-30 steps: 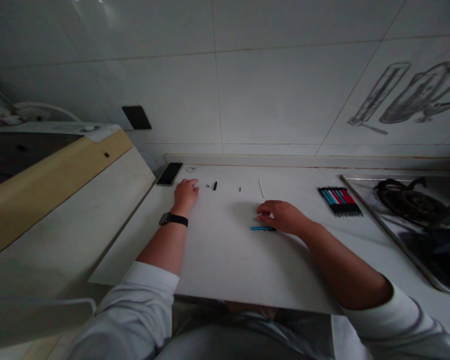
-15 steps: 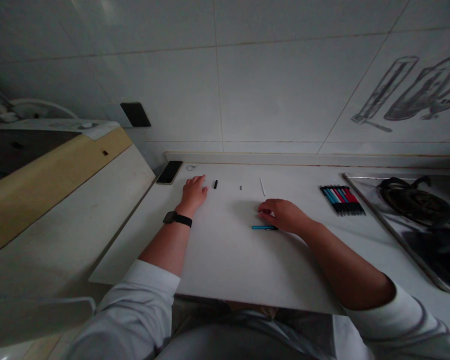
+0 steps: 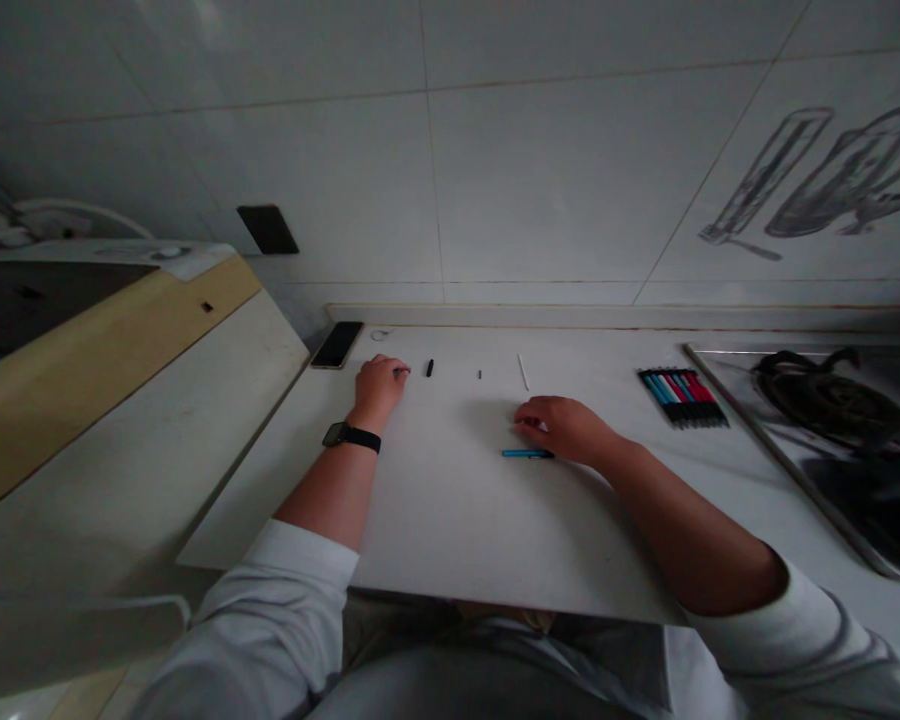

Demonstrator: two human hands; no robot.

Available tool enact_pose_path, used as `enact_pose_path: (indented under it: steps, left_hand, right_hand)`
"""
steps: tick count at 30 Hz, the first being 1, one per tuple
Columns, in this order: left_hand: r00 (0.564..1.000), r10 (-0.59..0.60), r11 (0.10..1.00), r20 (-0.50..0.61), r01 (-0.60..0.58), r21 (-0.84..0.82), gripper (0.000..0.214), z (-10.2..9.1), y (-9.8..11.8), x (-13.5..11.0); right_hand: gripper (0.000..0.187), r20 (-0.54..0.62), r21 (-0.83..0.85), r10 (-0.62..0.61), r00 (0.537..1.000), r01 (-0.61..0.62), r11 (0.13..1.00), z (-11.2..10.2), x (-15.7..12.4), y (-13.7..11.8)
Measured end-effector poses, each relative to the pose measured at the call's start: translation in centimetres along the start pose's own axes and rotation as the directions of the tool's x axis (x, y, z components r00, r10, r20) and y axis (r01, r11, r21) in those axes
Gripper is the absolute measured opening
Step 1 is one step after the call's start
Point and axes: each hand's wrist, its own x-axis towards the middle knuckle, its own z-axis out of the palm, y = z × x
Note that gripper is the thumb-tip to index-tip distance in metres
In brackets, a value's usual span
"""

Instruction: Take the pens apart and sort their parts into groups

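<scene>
My left hand [image 3: 380, 388], with a black watch on its wrist, is closed in a pinch at the back left of the white counter. A small dark piece shows at its fingertips, too small to name. Just right of it lies a short black pen part [image 3: 430, 368]. Beyond that are a tiny metallic piece [image 3: 480, 375] and a thin white pen refill [image 3: 523, 372]. My right hand [image 3: 566, 428] rests on the counter, fingers loosely curled, with a gap before the thumb and nothing visible in it. A blue pen barrel [image 3: 526, 454] lies beside it, its dark end against the hand.
A row of several coloured pens [image 3: 682, 398] lies to the right, beside the gas stove [image 3: 832, 420]. At the back left are a phone [image 3: 337, 344] and a small clear ring [image 3: 380, 335]. A pale cabinet [image 3: 142, 430] flanks the counter's left side.
My left hand has drawn its stretched fingers in to a pinch, with a small dark piece now at the tips. The right hand and the laid-out parts have stayed in place.
</scene>
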Motion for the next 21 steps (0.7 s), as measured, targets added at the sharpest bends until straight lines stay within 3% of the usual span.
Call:
enact_pose_path:
  steps: [10, 21]
  left_hand:
    - [0.978, 0.195, 0.981, 0.077, -0.194, -0.024, 0.037, 0.93, 0.38, 0.00]
    - [0.980, 0.173, 0.984, 0.101, -0.168, -0.054, 0.016, 0.12, 0.86, 0.06]
  right_hand:
    - [0.031, -0.010, -0.010, -0.015, 1.000, 0.015, 1.000, 0.29, 0.10, 0.24]
    - [0.032, -0.004, -0.009, -0.006, 1.000, 0.006, 1.000, 0.04, 0.10, -0.02]
